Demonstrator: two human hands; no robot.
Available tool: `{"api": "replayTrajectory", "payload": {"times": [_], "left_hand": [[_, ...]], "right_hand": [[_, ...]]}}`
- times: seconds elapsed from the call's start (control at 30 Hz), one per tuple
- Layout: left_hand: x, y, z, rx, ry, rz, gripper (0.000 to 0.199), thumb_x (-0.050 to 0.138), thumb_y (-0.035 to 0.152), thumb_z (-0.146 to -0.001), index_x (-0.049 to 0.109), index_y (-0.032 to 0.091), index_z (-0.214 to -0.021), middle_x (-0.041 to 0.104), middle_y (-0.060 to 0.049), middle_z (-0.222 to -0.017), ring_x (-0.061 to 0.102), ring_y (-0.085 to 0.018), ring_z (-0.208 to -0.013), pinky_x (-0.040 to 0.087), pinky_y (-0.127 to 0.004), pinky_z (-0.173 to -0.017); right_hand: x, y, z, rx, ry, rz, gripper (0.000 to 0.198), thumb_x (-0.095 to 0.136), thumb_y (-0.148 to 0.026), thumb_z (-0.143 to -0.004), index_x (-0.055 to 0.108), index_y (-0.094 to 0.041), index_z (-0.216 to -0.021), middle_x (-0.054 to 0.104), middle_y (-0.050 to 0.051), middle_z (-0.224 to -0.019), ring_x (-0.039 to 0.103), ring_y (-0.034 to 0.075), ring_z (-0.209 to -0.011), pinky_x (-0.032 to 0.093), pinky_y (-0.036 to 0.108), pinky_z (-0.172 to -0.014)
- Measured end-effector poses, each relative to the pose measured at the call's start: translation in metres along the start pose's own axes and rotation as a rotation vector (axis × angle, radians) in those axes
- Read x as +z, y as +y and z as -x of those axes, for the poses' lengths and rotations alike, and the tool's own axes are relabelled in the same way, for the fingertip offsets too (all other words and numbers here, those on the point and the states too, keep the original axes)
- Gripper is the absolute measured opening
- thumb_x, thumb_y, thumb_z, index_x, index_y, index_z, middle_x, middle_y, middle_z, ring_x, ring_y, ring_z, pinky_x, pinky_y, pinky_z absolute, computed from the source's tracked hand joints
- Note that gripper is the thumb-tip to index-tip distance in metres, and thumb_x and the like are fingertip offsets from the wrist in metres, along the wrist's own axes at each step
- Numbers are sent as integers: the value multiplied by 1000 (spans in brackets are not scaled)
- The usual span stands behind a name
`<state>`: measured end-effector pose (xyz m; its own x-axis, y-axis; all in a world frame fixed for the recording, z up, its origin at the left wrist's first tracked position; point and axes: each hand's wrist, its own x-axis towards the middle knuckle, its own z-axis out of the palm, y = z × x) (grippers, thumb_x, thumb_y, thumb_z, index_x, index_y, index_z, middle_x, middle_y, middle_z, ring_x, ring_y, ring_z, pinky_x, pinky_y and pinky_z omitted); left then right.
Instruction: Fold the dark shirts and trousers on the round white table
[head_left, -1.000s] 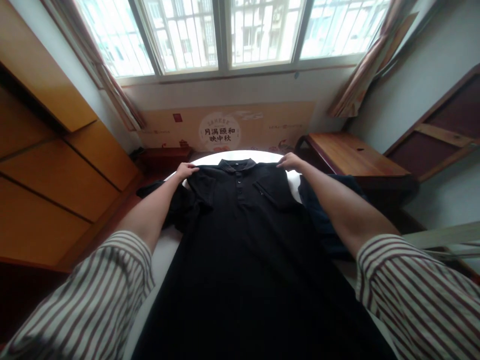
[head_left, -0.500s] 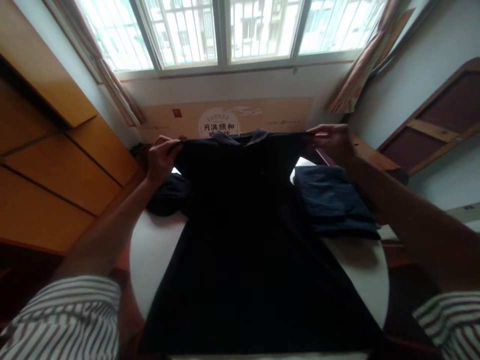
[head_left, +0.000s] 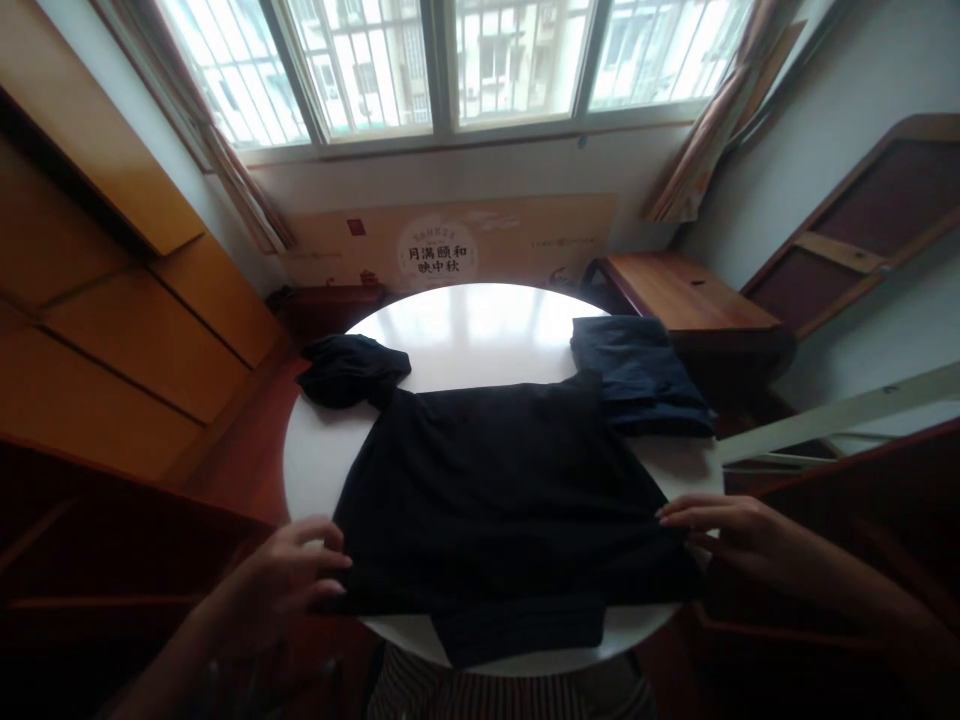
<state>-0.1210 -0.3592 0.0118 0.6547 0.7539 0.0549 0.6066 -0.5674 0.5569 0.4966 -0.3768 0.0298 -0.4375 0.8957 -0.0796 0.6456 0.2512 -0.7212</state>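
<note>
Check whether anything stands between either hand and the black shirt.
Nothing visible: the left hand and right hand meet the black shirt at its sides; the blue cloth lies by its far right corner.

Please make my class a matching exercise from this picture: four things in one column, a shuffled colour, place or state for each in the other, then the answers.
Column one:
1. black shirt
2. table
3. blue cloth
4. dark bundle

Column two:
A. folded, on the right
B. crumpled, on the left
C. lying between left hand and right hand
D. white and rounded

Pairs: 1-C, 2-D, 3-A, 4-B
</note>
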Motion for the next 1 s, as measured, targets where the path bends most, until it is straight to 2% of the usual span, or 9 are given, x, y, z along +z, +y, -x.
{"api": "replayTrajectory", "payload": {"times": [0.07,0.2,0.3,0.4,0.53,0.67,0.77,0.87,1.0], "left_hand": [[-16,-1,-28,21,123,3,18,60,27,-89,76,30,-97,70,-7,-92,67,-19,-83,56,-30,-73],[-49,-14,-112,50,395,-116,22,52,29,-95,73,22,-95,69,-8,-96,65,-19,-89,53,-31,-82],[-63,-31,-171,123,263,-287,28,50,26,-94,70,20,-112,68,-9,-114,60,-23,-107,48,-36,-97],[-68,-50,-206,155,65,-453,41,58,20,-86,64,22,-126,63,-8,-127,55,-24,-110,44,-36,-100],[-70,-73,-216,130,-57,-629,33,58,20,-85,71,26,-115,66,-7,-114,54,-23,-97,45,-33,-87],[-75,-79,-206,2,86,-756,24,52,20,-88,76,22,-88,67,-10,-98,53,-26,-95,41,-38,-83],[-75,-70,-200,55,146,-730,27,53,16,-86,75,23,-99,67,-10,-105,51,-29,-108,36,-43,-94],[-71,-60,-202,141,65,-616,43,58,19,-82,67,27,-123,67,-8,-115,51,-27,-111,33,-40,-98],[-66,-63,-211,70,-25,-520,32,59,25,-82,73,27,-110,70,-6,-106,56,-24,-98,38,-35,-91]], "right_hand": [[-16,-12,-16,-42,48,22,26,59,-37,-85,76,-46,-102,74,8,-110,70,30,-101,57,42,-86],[-52,-32,-83,-144,254,100,25,57,-37,-86,76,-24,-96,72,13,-105,67,30,-100,53,41,-90],[-65,-32,-145,-67,320,231,38,56,-40,-85,71,-15,-110,66,17,-118,65,29,-97,53,39,-87],[-68,-24,-188,72,224,377,48,64,-46,-79,69,-12,-114,66,17,-112,63,30,-97,49,40,-92],[-67,-11,-205,80,85,480,47,70,-56,-73,73,-16,-97,65,13,-99,63,29,-93,49,38,-88],[-72,-1,-201,31,83,393,55,62,-72,-72,69,-18,-79,64,11,-89,61,25,-82,49,34,-78],[-77,1,-197,32,72,315,63,55,-79,-72,67,-18,-80,64,8,-81,60,23,-76,47,33,-72],[-80,-4,-196,78,46,241,64,54,-81,-73,66,-19,-84,65,5,-75,59,21,-70,45,31,-67],[-83,-9,-202,41,44,160,61,68,-75,-63,70,-19,-87,70,8,-87,62,25,-84,47,33,-74]]}}
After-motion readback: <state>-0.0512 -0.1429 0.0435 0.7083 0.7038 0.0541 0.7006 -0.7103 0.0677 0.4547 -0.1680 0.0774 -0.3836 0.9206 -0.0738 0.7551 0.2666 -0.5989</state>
